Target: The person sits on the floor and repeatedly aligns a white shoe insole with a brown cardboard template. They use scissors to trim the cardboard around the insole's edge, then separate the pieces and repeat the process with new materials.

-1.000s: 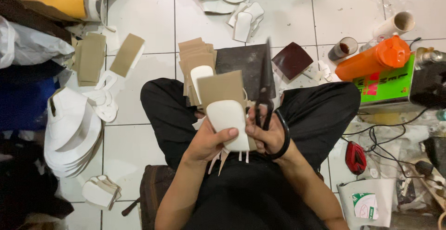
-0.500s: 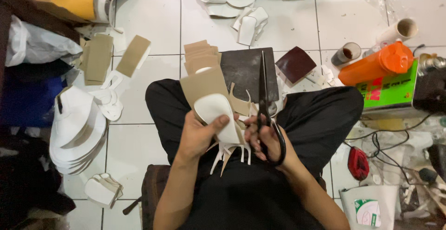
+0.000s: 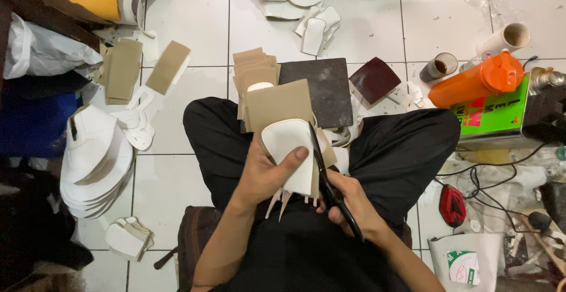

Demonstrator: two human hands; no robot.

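Observation:
My left hand [image 3: 268,174] grips a white shoe-shaped piece [image 3: 290,150] laid on a tan backing sheet [image 3: 280,103], thumb pressed on the white face. My right hand [image 3: 349,205] holds black scissors [image 3: 325,177], their blades running up along the right edge of the white piece. Thin cut strips hang from the piece's lower edge. I sit cross-legged in black trousers on a white tiled floor.
A stack of tan cut pieces [image 3: 254,68] and a dark mat [image 3: 318,88] lie ahead of my knees. White cut pieces pile at the left [image 3: 94,156] and top [image 3: 315,27]. An orange bottle [image 3: 480,80], a green tin [image 3: 492,115] and cables crowd the right.
The scissors have moved from beside the piece to its right edge, blades pointing up along it. My left hand has shifted the piece slightly and the thumb now lies across its face.

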